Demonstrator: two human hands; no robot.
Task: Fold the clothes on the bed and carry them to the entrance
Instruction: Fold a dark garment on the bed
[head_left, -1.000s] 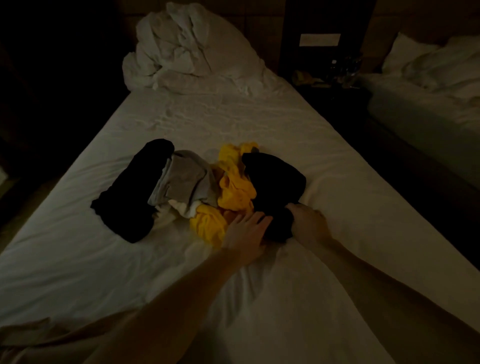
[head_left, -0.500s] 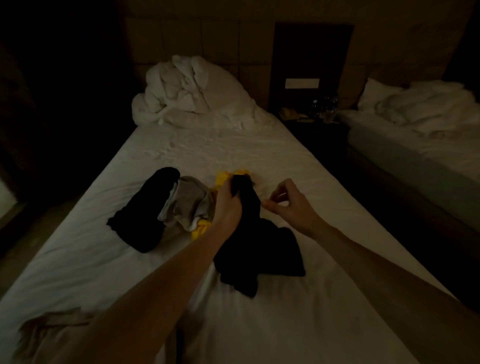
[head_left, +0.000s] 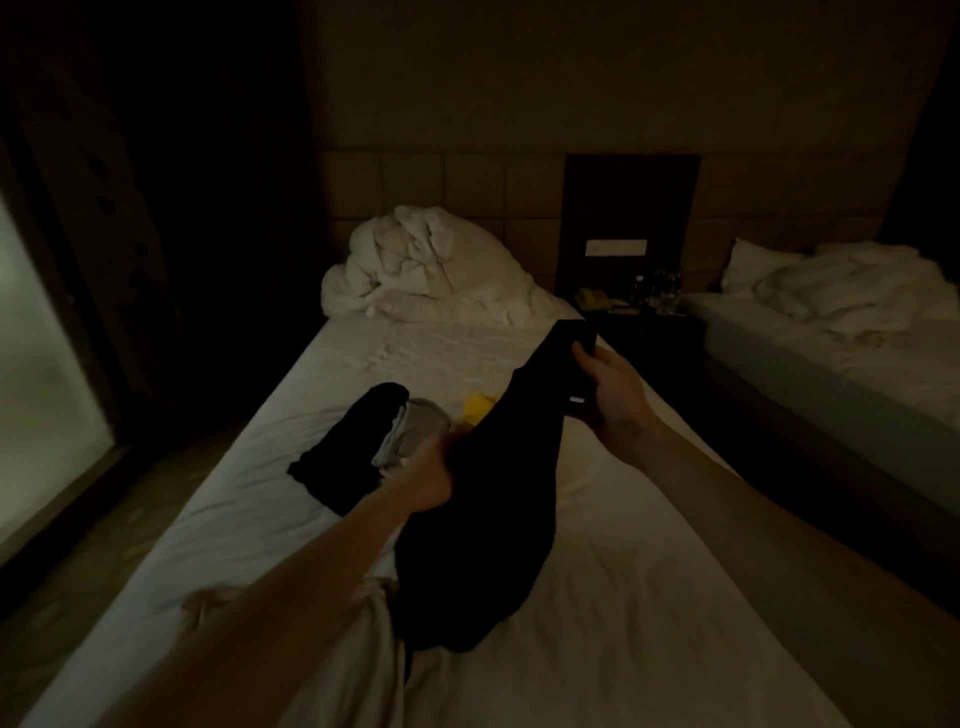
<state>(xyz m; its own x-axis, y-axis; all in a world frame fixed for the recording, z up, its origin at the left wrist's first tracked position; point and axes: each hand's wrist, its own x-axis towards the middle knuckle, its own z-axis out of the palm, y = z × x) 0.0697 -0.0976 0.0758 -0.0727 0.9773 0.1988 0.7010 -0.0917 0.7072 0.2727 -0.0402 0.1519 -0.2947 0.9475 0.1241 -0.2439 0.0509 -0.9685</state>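
At centre frame, the person is holding a black cloth garment (head_left: 483, 519) stretched above the white-sheeted bed (head_left: 649, 597). The right hand (head_left: 613, 395) is pinching its upper edge at centre right; the left hand (head_left: 431, 478) is gripping it lower down, fingers partly hidden. Raised this way, the fabric is hanging open, probably to locate edges for folding. Its lower end is resting on the sheet. To the left, a second black garment (head_left: 348, 457), a grey one (head_left: 415, 431) and a yellow one (head_left: 480, 408) are lying heaped, still unfolded.

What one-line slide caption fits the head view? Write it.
Both hands, left hand and right hand, hold up a black garment over the bed.
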